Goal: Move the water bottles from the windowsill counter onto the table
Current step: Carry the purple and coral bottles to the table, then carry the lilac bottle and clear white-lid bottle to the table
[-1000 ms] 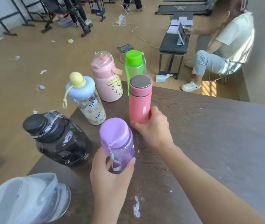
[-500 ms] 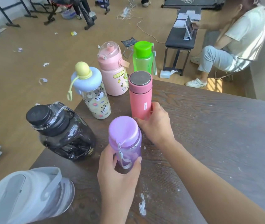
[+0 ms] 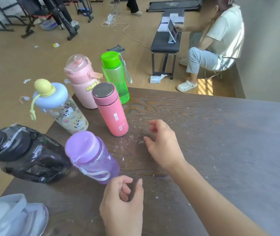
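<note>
Seen from above, a dark wooden table (image 3: 221,150) held a cluster of water bottles along its left edge. Furthest left, a pale grey jug (image 3: 11,217) lay at the near corner, and beyond it a smoky black jug (image 3: 26,157) sat with its handle facing the viewer. Next came a clear cartoon-print bottle (image 3: 67,116) with a blue lid and yellow knob, then a purple bottle (image 3: 91,155) with a looped strap. Behind these stood a pale pink bottle (image 3: 83,84), a coral-pink flask (image 3: 112,111) with a steel cap, and a green bottle (image 3: 115,74) at the far edge. All the standing bottles were upright, long axes vertical and caps up; they were probably bunched here to leave the rest of the table free. The left hand (image 3: 122,206) hovered just beside the purple bottle, fingers loosely curled around nothing. The right hand (image 3: 164,143) hung near the coral flask, fingers spread, gripping nothing. A seated person (image 3: 217,46) was in the far background.
</note>
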`<state>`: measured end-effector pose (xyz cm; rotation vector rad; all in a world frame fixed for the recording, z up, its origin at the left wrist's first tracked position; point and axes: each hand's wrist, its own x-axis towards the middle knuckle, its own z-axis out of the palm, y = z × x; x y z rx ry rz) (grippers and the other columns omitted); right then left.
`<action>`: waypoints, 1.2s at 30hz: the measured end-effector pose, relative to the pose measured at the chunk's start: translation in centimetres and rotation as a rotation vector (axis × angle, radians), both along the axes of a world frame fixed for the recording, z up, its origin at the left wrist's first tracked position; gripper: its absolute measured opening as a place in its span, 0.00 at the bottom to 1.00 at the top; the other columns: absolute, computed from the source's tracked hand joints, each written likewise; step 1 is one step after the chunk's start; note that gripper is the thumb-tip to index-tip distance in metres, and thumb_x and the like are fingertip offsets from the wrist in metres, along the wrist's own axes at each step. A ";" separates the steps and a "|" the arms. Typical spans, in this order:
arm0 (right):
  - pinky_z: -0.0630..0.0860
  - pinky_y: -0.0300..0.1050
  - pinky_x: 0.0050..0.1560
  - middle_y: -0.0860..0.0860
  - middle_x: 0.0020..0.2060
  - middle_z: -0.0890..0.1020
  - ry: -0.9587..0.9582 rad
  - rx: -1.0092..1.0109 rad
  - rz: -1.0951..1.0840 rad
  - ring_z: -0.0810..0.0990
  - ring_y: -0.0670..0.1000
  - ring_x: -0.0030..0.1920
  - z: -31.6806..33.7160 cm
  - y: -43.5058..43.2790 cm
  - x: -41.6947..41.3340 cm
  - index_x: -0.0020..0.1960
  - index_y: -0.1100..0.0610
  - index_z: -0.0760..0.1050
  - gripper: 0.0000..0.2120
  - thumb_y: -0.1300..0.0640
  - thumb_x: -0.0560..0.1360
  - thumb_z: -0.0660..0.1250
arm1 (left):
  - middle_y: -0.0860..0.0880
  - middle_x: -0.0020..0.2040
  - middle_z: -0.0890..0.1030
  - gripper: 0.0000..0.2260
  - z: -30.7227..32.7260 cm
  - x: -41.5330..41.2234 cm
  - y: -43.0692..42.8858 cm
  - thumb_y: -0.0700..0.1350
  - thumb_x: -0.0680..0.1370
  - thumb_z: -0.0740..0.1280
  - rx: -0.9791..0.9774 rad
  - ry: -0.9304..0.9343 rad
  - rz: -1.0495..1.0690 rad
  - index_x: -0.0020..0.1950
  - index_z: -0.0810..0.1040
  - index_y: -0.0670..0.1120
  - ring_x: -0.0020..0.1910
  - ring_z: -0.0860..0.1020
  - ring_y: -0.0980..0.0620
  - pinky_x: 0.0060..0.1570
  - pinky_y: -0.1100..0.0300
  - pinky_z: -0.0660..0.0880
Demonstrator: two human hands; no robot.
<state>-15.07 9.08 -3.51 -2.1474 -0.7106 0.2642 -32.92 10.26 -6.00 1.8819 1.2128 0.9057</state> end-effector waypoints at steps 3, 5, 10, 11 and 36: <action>0.77 0.47 0.55 0.49 0.49 0.80 -0.015 -0.032 -0.015 0.79 0.49 0.51 0.4 -4.3 1.2 0.58 0.56 0.78 0.14 0.60 0.73 0.73 | 0.52 0.41 0.81 0.13 0.4 3.0 -1.5 0.43 0.69 0.82 -0.030 0.020 -0.166 0.44 0.82 0.57 0.34 0.78 0.52 0.40 0.60 0.77; 0.78 0.47 0.51 0.46 0.44 0.81 0.001 -0.049 -0.053 0.79 0.48 0.44 0.6 -7.8 2.1 0.53 0.54 0.79 0.09 0.59 0.73 0.72 | 0.54 0.37 0.81 0.14 1.1 5.5 -2.5 0.40 0.69 0.82 -0.060 0.041 -0.303 0.47 0.84 0.56 0.37 0.80 0.52 0.40 0.60 0.77; 0.79 0.48 0.44 0.43 0.36 0.79 0.040 -0.103 -0.243 0.78 0.46 0.38 0.7 -18.9 4.1 0.48 0.49 0.79 0.04 0.56 0.74 0.71 | 0.57 0.45 0.82 0.13 2.9 12.8 -7.3 0.42 0.72 0.81 -0.053 0.107 -0.588 0.53 0.86 0.55 0.42 0.82 0.53 0.44 0.57 0.80; 0.79 0.49 0.44 0.43 0.36 0.80 0.044 -0.112 -0.298 0.78 0.46 0.37 0.6 -21.5 4.5 0.47 0.49 0.79 0.04 0.56 0.74 0.71 | 0.57 0.45 0.82 0.12 3.1 14.4 -8.6 0.42 0.73 0.80 -0.046 0.120 -0.634 0.53 0.86 0.55 0.42 0.82 0.54 0.45 0.57 0.80; 0.79 0.41 0.51 0.37 0.54 0.78 0.098 0.185 -1.025 0.80 0.37 0.54 1.0 -56.2 14.7 0.55 0.40 0.71 0.24 0.50 0.66 0.80 | 0.44 0.68 0.80 0.35 5.3 47.6 -44.8 0.52 0.70 0.81 0.006 0.149 -1.193 0.74 0.75 0.44 0.67 0.80 0.42 0.68 0.46 0.77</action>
